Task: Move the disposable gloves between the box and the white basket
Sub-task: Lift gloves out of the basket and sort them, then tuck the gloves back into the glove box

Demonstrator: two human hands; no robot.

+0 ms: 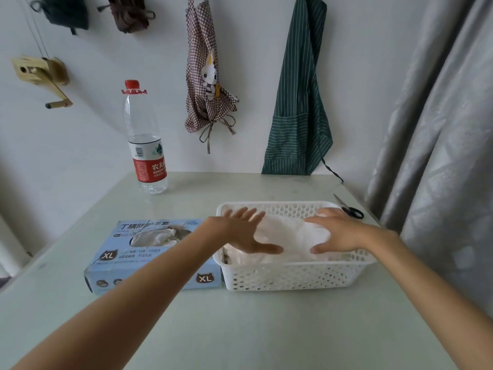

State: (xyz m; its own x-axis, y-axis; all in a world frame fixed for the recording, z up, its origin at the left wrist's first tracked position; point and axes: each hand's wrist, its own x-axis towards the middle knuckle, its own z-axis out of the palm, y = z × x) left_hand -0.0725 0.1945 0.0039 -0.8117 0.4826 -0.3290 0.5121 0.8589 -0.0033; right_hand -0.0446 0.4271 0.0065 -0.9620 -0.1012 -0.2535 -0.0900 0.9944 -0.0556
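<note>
Step in hand: both hands are over the pile of gloves [289,236] in the white basket [293,276]; it reads as gathering or pressing the pile, though which of the two I cannot tell.
Left hand [240,231]: fingers spread wide, palm down at the left end of the pile, thumb stretched along its near edge; it rests on the gloves and grips nothing.
Right hand [338,232]: fingers likewise open, laid on the right end of the pile, thumb at the near edge; flat contact, nothing pinched.
Gloves: a loose white heap filling most of the basket and rising about level with its rim; a few more show through the opening on top of the box [149,252].
Box: blue, marked XL, lying flat on the bench [240,329], its right end touching the basket's left wall.
Direction of transfer: not certain from this view; the full basket and hands framing the heap suggest a scoop from basket to box.
Next move calls for: closing both hands inward under the heap's ends, lifting it as one bundle, and carrying it left to the box opening.
Risk: thin, slippery gloves may trail or drop from a loose scoop, and the box opening looks narrower than the heap.
Nearby: scissors [349,208] just behind the basket, a water bottle [145,140] well apart.
</note>
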